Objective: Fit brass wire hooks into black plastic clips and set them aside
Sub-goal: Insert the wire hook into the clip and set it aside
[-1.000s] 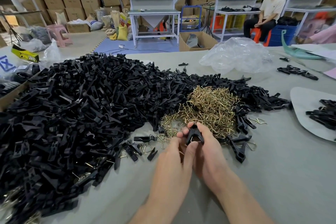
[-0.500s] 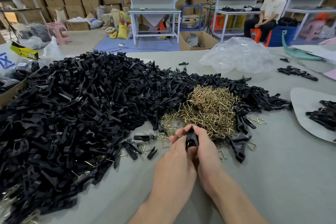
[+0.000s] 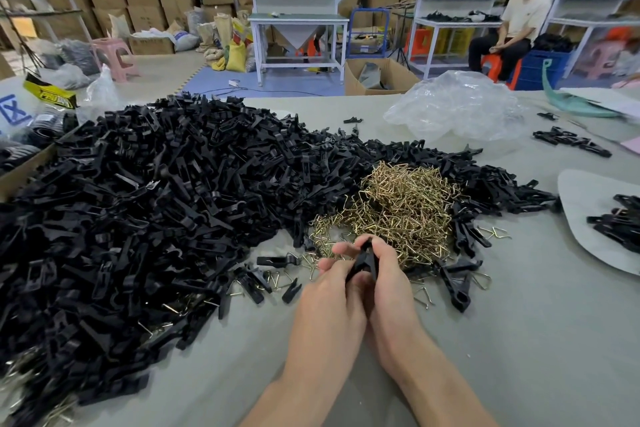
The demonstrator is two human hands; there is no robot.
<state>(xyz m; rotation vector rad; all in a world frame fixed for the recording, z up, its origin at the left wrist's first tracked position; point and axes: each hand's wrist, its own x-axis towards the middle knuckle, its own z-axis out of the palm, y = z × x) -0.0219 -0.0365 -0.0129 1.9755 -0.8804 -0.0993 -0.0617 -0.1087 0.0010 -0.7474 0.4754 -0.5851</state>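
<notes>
On my feed, my left hand (image 3: pixel 330 305) and right hand (image 3: pixel 393 291) meet just this side of the hooks (image 3: pixel 401 204), fingers of both curled tight round one clip (image 3: pixel 364 261) over the table (image 3: pixel 519 340), the clip heap (image 3: pixel 138 211) lying left, touching the hooks.

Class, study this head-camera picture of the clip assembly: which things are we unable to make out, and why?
Head view: whether a hook sits in the black clip; the left hand and right hand grip it and cover most of it.
Head view: the extent of the clip pile; cut off by the left edge.
Head view: the number of set-aside clips on the grey mat; cut off by the right edge.
</notes>
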